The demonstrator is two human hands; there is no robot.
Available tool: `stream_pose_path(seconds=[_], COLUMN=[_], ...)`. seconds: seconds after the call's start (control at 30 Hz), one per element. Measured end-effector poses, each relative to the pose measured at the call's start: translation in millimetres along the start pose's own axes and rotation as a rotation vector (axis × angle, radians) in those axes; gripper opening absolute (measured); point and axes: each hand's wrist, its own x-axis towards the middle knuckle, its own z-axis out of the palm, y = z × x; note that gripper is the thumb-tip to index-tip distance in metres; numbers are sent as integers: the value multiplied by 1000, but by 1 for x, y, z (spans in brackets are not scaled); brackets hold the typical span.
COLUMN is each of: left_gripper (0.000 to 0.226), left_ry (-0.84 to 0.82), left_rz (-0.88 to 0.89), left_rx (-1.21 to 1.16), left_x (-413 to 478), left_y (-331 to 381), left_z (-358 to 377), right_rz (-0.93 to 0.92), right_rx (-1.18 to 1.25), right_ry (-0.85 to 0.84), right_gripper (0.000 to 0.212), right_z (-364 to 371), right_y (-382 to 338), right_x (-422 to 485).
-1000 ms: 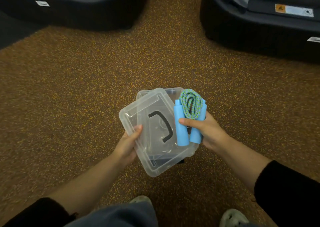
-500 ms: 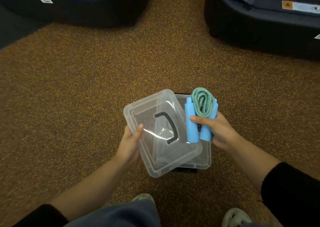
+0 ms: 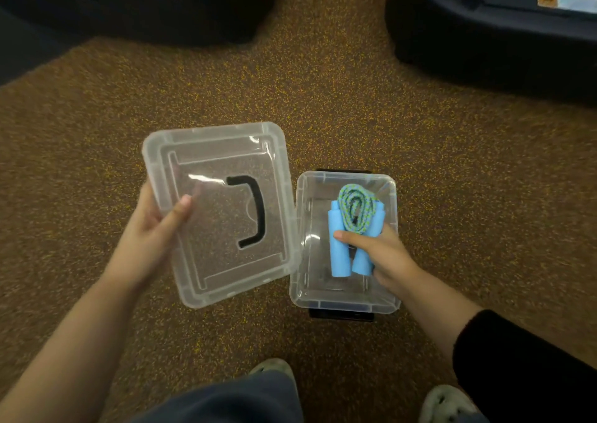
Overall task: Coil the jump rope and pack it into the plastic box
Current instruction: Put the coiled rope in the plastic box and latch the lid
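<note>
Head view: coiled jump rope [image 3: 355, 225] in right hand [image 3: 379, 254], apparently inside plastic box [image 3: 342, 303].

Speckled brown carpet [image 3: 339, 93], dark machines [image 3: 484, 34]

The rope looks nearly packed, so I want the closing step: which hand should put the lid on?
Left. The left hand already holds the lid beside the open box; the right hand is inside, gripping the rope.
</note>
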Motion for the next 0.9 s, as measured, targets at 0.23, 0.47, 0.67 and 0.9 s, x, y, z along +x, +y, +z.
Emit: stream_pose_path(seconds=[0.23, 0.47, 0.67, 0.9], left_gripper=[36, 52, 81, 86], left_ry=[20, 14, -45, -74], left_rz=[71, 15, 19, 44], left_rx=[221, 462, 651, 659], left_x=[0, 4, -3, -14], left_y=[19, 1, -5, -23], left_z=[1, 32, 59, 82], right_rz=[84, 162, 247, 227], right_rx=[65, -2, -146, -547], right_ry=[91, 139, 195, 245], right_gripper=[42, 40, 47, 54], right_z=[17, 13, 4, 8], right_y=[32, 52, 73, 72], right_x=[15, 42, 55, 64])
